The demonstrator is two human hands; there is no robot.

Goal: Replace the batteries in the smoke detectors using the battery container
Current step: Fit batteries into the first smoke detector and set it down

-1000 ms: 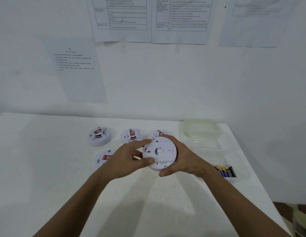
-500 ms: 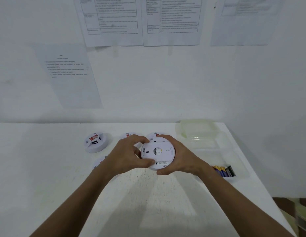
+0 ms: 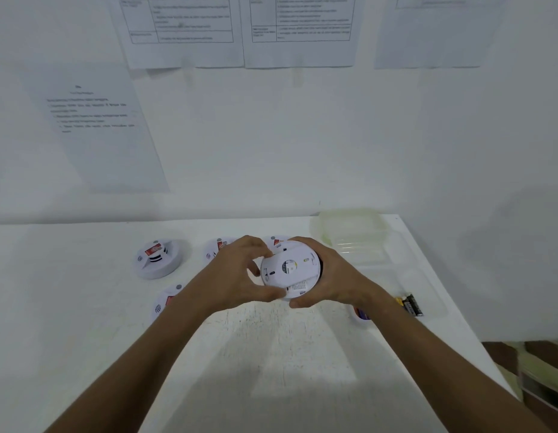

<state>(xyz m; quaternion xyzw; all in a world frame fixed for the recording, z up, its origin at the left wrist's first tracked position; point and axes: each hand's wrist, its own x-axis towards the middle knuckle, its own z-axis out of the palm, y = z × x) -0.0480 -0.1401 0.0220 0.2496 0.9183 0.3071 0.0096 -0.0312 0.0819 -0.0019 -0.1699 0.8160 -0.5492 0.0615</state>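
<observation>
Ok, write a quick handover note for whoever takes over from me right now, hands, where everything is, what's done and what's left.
Left hand and right hand both grip one detector, held above the table with its back side facing the camera.
Four more detectors lie on the table behind and left of the hands; the far-left one is in full view, the others partly hidden.
The open battery container sits to the right, batteries at its near end, its lid behind it.
Done: cannot tell whether any batteries are swapped.
Left: open the held detector, swap its battery, close it, then check the rest.
</observation>
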